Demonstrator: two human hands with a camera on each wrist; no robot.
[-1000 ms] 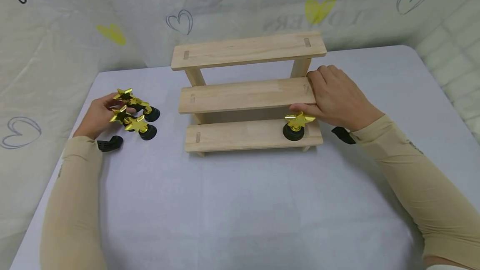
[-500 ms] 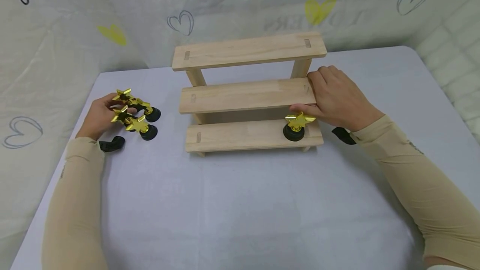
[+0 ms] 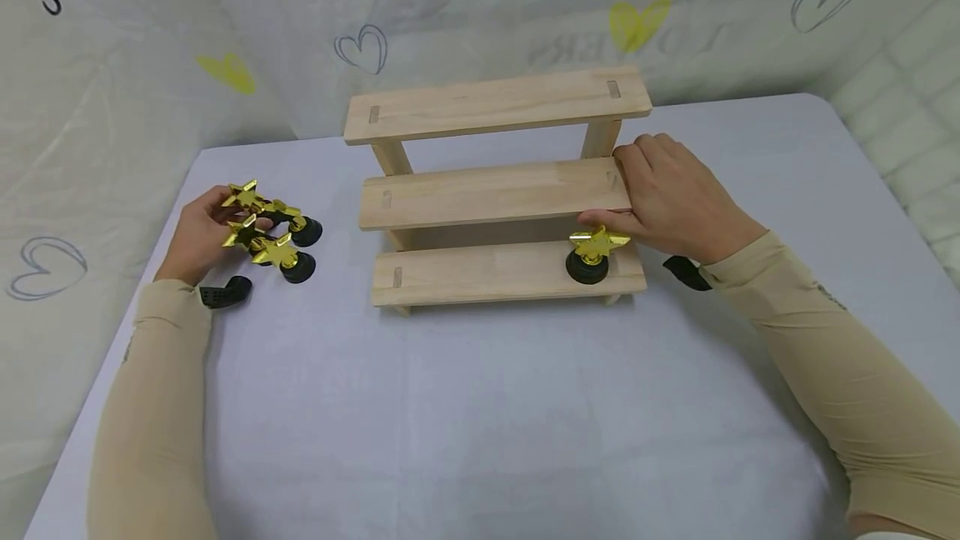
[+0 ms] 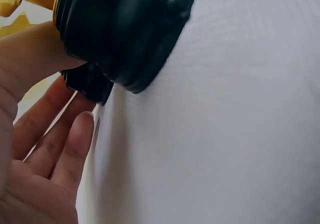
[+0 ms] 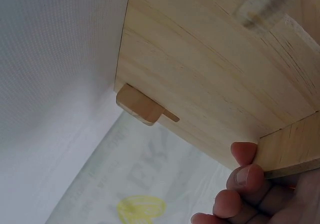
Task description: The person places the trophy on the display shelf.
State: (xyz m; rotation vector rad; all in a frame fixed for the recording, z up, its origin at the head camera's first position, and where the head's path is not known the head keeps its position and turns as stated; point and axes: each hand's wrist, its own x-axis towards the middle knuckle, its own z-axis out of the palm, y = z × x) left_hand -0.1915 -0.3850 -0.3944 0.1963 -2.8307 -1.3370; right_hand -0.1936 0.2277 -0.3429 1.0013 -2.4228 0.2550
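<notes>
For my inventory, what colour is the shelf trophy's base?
The base is black, best seen in the head view.

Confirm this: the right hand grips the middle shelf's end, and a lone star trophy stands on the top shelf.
Wrong shelf: the lone star trophy stands on the bottom shelf, as the head view shows. The right hand does grip the end of the middle shelf.
</notes>
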